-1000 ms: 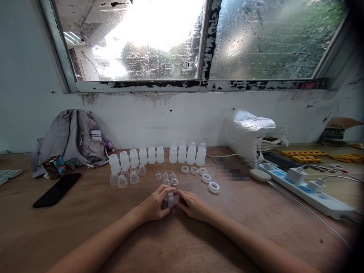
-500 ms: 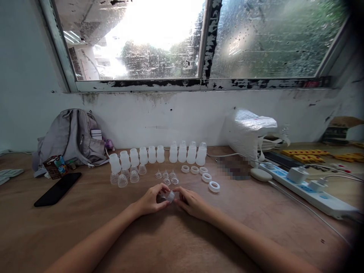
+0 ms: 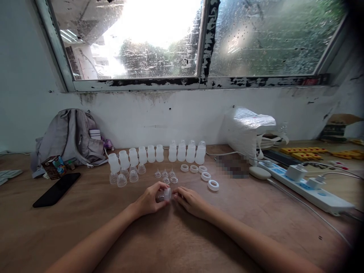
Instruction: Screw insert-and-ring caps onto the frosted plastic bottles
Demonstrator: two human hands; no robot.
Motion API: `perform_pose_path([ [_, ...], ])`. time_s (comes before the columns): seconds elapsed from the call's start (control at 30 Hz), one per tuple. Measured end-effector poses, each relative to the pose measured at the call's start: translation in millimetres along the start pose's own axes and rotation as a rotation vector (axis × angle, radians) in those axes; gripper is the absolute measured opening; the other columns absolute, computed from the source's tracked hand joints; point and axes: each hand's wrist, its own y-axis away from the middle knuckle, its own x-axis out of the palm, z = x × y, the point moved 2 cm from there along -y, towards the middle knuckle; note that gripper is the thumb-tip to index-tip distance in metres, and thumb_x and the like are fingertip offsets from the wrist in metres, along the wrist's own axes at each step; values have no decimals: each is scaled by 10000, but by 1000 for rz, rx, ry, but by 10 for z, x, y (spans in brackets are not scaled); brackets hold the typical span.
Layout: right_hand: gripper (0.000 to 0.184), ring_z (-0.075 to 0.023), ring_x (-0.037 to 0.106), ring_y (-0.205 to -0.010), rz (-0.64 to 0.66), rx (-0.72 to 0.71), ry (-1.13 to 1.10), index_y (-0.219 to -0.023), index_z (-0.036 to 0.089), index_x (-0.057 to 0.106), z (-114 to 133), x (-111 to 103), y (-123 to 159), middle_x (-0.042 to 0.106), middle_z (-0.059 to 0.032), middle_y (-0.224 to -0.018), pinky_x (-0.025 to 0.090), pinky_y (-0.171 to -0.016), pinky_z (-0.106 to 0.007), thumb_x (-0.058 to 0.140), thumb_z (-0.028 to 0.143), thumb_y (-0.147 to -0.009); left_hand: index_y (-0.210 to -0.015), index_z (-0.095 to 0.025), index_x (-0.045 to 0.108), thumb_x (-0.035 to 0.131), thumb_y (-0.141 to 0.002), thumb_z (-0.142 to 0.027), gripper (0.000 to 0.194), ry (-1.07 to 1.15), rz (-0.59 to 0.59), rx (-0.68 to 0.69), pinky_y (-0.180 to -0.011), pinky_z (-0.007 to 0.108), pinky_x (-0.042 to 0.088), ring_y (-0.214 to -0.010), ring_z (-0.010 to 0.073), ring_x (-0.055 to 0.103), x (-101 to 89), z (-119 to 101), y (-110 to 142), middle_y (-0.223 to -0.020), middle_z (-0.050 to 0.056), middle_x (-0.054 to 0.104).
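My left hand (image 3: 152,199) is closed around a translucent collar ring (image 3: 167,194) with a clear nipple part behind it, partly hidden by the fingers. Just right of the ring, my right hand (image 3: 189,200) has its fingers curled together. A small gap seems to separate its fingertips from the ring, and I see nothing in them. Beyond the hands lie several clear bottle nipples (image 3: 165,173). Several white collar rings (image 3: 213,185) curve away on the right. To the left stand several clear dome caps (image 3: 122,181).
Along the wall stand several open frosted bottles (image 3: 133,156) and several capped bottles (image 3: 191,152). A black phone (image 3: 57,190), a small carton (image 3: 54,167) and a grey backpack (image 3: 71,138) are on the left. A power strip (image 3: 309,187), a white round device (image 3: 259,173) and cables are on the right.
The ring in my left hand has turned and shifted slightly left. My right fingers have drawn together and come away from it. The view has shifted a little.
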Motion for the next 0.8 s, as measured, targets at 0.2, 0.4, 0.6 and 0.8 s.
perform_pose_path([
  [0.2, 214, -160, 560, -779, 2, 15, 14, -994, 187, 505, -12, 1, 9, 590, -63, -905, 429, -715, -281, 348, 270, -874, -974, -179, 514, 578, -701, -180, 280, 43, -51, -27, -846, 317, 386, -955, 187, 486, -65, 4, -44, -997, 64, 508],
  [0.4, 209, -161, 558, -777, -4, 7, 3, -982, 188, 518, -5, -15, 10, 591, -64, -893, 427, -714, -281, 358, 266, -871, -905, -185, 506, 608, -678, -283, 267, 0, 192, -145, -773, 293, 399, -849, 164, 486, -116, 83, -29, -910, 22, 516],
  [0.6, 203, -158, 557, -767, 2, 10, 7, -977, 195, 518, -12, -22, 7, 588, -58, -883, 429, -703, -275, 365, 275, -870, -950, -195, 498, 611, -682, -332, 321, -41, 209, -178, -784, 301, 396, -862, 166, 477, -135, 130, -29, -920, 22, 508],
  [0.8, 203, -152, 545, -734, -8, 6, 7, -980, 188, 510, -16, -11, 12, 581, -56, -858, 423, -689, -270, 367, 277, -868, -751, -167, 560, 490, -799, -320, 175, -49, -15, -128, -747, 282, 402, -793, 154, 507, -90, 185, -39, -800, 32, 556],
])
